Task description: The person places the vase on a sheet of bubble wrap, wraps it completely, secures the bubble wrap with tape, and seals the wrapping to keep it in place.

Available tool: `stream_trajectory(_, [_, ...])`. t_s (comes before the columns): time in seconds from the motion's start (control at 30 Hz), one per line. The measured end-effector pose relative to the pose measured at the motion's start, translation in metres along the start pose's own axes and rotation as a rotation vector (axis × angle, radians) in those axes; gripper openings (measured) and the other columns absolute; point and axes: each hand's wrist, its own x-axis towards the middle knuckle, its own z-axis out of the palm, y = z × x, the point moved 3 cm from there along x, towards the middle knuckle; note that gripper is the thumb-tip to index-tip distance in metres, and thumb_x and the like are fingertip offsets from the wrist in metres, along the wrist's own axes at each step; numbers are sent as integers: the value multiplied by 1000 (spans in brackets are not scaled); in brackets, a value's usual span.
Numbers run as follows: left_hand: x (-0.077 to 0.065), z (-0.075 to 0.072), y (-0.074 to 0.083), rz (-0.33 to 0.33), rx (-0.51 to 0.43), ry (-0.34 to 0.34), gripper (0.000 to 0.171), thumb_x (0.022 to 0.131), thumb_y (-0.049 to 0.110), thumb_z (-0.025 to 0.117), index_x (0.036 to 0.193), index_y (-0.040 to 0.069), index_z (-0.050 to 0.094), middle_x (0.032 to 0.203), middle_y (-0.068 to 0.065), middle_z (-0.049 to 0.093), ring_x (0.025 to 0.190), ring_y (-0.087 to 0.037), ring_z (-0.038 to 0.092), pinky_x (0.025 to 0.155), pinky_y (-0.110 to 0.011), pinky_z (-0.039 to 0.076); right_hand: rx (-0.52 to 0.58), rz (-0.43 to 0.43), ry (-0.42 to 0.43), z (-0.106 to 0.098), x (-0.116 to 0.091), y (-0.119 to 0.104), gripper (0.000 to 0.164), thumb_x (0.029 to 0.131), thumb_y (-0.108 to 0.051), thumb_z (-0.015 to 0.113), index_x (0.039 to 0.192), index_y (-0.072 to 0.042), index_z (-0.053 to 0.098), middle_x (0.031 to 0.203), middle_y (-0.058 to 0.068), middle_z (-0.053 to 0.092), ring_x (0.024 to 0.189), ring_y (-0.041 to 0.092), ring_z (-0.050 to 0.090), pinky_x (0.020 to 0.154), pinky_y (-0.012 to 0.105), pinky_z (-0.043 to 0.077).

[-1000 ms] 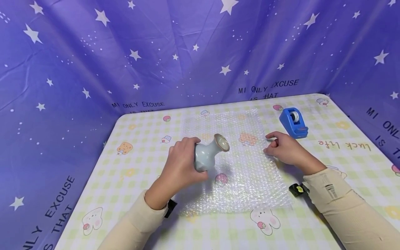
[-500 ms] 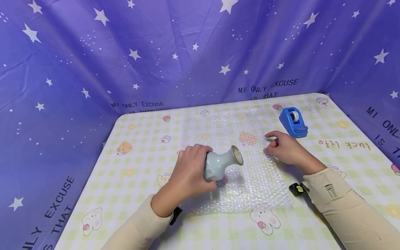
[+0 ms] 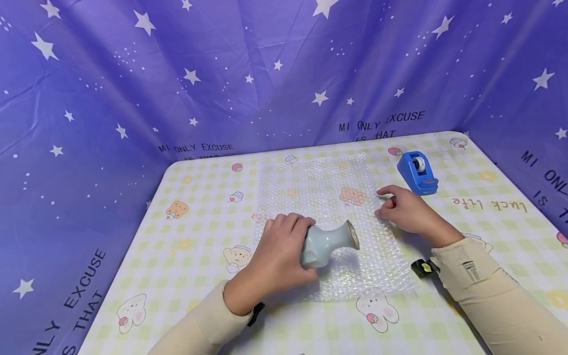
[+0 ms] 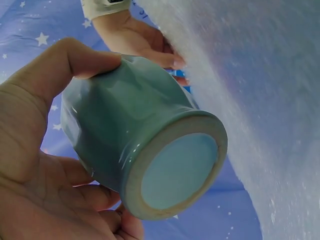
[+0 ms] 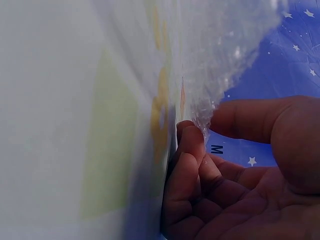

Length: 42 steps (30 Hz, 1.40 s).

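My left hand (image 3: 281, 254) grips a pale blue-green ceramic vase (image 3: 327, 242) round its body, tipped on its side over the bubble wrap. Its flared, brown-rimmed mouth points right. The left wrist view shows the round foot (image 4: 175, 167) facing the camera, with the thumb on one side of the body and the fingers on the other. A clear sheet of bubble wrap (image 3: 377, 261) lies flat on the table. At its right edge is my right hand (image 3: 406, 212); in the right wrist view the thumb and curled fingers pinch the wrap's edge (image 5: 204, 122).
A blue tape dispenser (image 3: 412, 180) with a roll of tape stands at the back right, just beyond my right hand. The table (image 3: 155, 256) has a green-and-white checked cover with cartoon prints. Purple star-patterned curtains (image 3: 248, 64) enclose the back and sides.
My left hand has moved right and toward me with the vase, lowering it toward the wrap and tipping its mouth further to the right. My right hand has stayed at the wrap's edge.
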Motion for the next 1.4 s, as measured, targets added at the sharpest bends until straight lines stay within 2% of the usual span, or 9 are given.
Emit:
stream_trajectory(0.3, [0,5,7,13,-6,-35,85,58,43,87,132,14,60,121,3,63,103,-18,55,83,-34,40,-12,14,-4,0,1,2,60,94,-20,70,144,5,48,94,9,65,71,19,54,61,31,44])
stream_trajectory(0.67, [0,8,15,34,6,-40,88,57,45,88,134,14,59,123,3,63,109,-19,55,86,-35,41,-19,16,-4,0,0,2,58,94,-20,69,143,5,49,94,9,64,71,20,54,62,31,45])
stream_trajectory(1.4, [-5,18,27,86,28,-48,89,55,46,87,133,14,59,121,2,64,101,-18,54,82,-33,40,-25,24,-6,-1,-1,-1,59,94,-21,70,143,4,49,96,10,64,75,20,55,65,32,45])
